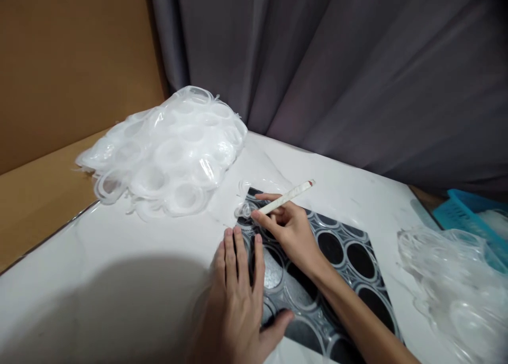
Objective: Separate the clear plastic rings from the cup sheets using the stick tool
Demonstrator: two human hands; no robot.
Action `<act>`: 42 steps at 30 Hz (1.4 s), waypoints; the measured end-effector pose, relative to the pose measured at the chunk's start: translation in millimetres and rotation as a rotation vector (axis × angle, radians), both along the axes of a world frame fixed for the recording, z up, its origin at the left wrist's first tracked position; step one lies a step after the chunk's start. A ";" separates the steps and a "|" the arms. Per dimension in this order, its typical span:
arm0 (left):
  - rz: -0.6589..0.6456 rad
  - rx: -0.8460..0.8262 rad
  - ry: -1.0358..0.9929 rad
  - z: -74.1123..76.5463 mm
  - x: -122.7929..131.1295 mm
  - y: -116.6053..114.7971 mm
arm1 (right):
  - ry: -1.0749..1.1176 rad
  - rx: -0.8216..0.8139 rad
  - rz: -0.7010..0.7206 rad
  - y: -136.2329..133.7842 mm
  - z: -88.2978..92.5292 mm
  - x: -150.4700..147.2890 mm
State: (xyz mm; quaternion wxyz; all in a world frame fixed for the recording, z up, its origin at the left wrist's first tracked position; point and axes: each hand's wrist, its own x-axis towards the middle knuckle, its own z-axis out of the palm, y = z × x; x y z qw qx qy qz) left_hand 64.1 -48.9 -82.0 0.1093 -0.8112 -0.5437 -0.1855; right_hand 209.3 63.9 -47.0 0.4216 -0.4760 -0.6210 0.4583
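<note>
A black board [362, 259] lies on the white table, covered by a clear sheet [296, 295] patterned with large round rings. Flat on the sheet's left side rests my left hand [242, 295], fingers stretched out and thumb apart. My right hand [289, 226] grips a slim whitish stick-like tool [288, 196] with a reddish end, held like a pen. Its working tip is hidden behind the fingers, near the board's far left corner. Small curled clear scraps [245, 209] lie at that corner, beside the right hand's fingertips.
A heap of translucent ringed sheets [170, 152] sits at the back left of the white table [130, 247]. More loose clear plastic [456, 295] is piled at the right, near a blue basket [468, 221]. Behind hangs a grey curtain [317, 73]; a brown panel [71, 62] stands at left.
</note>
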 end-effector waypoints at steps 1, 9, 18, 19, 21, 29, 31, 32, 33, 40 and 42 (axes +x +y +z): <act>0.003 0.016 0.007 1.4 -0.3 0.4 | 0.004 -0.004 0.015 -0.3 1.4 -0.2; 0.018 0.073 0.024 12.6 5.2 2.6 | -0.111 0.084 0.018 -4.4 4.8 -3.2; 0.051 0.081 0.021 9.3 9.5 -0.2 | -0.616 0.713 0.318 -26.3 8.9 6.8; 0.048 0.068 0.023 10.0 9.6 -0.3 | -0.687 0.766 0.291 -27.6 8.2 6.9; 0.044 0.044 0.024 11.8 9.8 -0.1 | -0.776 0.822 0.245 -28.8 6.8 5.7; 0.050 0.035 0.043 14.2 10.1 0.6 | -0.794 0.761 0.189 -24.1 7.0 1.2; 0.046 0.041 0.060 14.4 9.5 0.6 | -0.740 0.697 0.159 -20.0 6.4 2.2; 0.040 0.048 0.071 14.6 9.0 0.5 | -0.726 0.674 0.132 -17.7 5.6 3.0; 0.033 0.054 0.083 14.9 8.5 0.5 | -0.717 0.659 0.098 -15.3 4.5 4.1; 0.023 0.074 0.103 13.2 6.6 0.1 | -0.625 0.667 -0.099 -5.5 -4.5 11.9; 0.027 0.082 0.100 12.5 6.7 0.2 | -0.631 0.717 -0.182 -2.4 -5.7 14.1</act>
